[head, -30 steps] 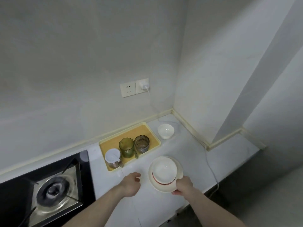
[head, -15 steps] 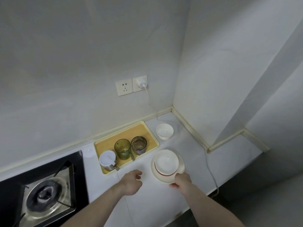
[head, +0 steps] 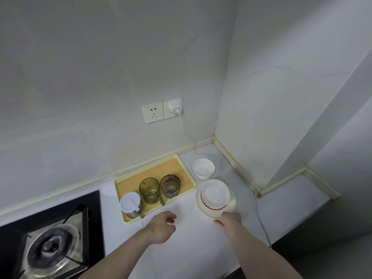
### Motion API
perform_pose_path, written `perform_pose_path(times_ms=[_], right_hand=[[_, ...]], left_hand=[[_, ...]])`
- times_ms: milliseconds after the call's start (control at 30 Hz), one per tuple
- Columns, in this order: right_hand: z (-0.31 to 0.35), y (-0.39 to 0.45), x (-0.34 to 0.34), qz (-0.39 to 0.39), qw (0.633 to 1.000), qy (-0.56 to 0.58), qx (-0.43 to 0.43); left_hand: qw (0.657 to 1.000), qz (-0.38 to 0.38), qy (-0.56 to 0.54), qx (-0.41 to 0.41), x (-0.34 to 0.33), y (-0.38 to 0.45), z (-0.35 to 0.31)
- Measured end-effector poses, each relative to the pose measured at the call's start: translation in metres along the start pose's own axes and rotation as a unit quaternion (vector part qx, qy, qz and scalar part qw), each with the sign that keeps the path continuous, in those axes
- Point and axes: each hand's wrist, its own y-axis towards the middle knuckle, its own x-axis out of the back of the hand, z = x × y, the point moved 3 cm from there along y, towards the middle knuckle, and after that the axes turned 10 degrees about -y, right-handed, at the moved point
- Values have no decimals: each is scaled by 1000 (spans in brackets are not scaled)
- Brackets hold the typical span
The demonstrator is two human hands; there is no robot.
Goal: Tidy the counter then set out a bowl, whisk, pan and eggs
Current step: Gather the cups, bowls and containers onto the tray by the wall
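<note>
My right hand [head: 228, 219] grips the near rim of a cream plate [head: 231, 206]. On the plate sits a white bowl with a red stripe [head: 215, 195]. The stack is tilted and held just above the white counter [head: 191, 248], right of the yellow tray [head: 128, 185]. A small white bowl [head: 203, 168] stands further back near the wall corner. My left hand [head: 161, 226] hovers over the counter just in front of the tray, fingers loosely curled, holding nothing.
The tray holds a green glass mug [head: 150, 190], a brownish glass [head: 170, 185] and a lidded steel cup [head: 130, 205]. A gas stove [head: 50, 244] fills the left. A white charger cable [head: 257, 200] runs from the wall socket [head: 173, 106] across the counter's right side.
My right hand has carried the plate and bowl stack away from me, toward the small bowl at the back. My left hand stays in about the same place.
</note>
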Motion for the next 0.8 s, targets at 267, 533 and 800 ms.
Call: perform_pose_path(times_ms=[267, 533, 800], right_hand=[[18, -2, -10, -14, 993, 117, -8], [34, -3, -17, 20, 983, 181, 6], [44, -7, -25, 59, 988, 145, 20]], left_hand=[[1000, -13, -25, 15, 11, -1, 3], [999, -29, -41, 10, 21, 1, -1], [997, -37, -65, 8, 23, -8, -2]])
